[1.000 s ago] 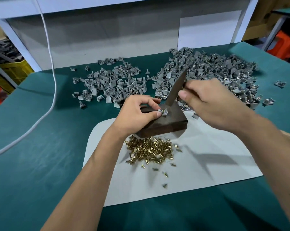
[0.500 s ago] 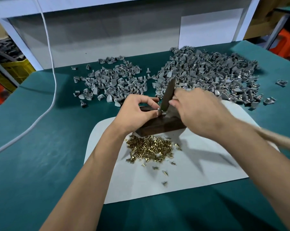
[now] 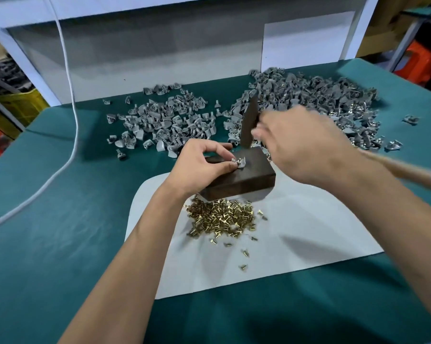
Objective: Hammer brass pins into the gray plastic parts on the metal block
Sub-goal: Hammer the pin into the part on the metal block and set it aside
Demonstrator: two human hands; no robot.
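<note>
Since half a second ago the hammer (image 3: pixel 249 122) is lifting: its dark head, which was down at the metal block (image 3: pixel 244 178), is now hanging above the block's far edge, blurred with motion. The right hand (image 3: pixel 306 147) is gripping the hammer close under the head (the wooden handle is trailing off to the right). The left hand (image 3: pixel 204 167) is staying put, pinching a gray plastic part (image 3: pixel 239 163) against the top of the block. The brass pins (image 3: pixel 222 217) are lying heaped just near of the block on a white sheet (image 3: pixel 308 244), which is covering the green tabletop (image 3: pixel 60 232). Two piles of gray parts (image 3: pixel 308 100) are sitting at the far side. A white cable (image 3: pixel 70 95) is running down the left, past a white frame and stacked crates.
</note>
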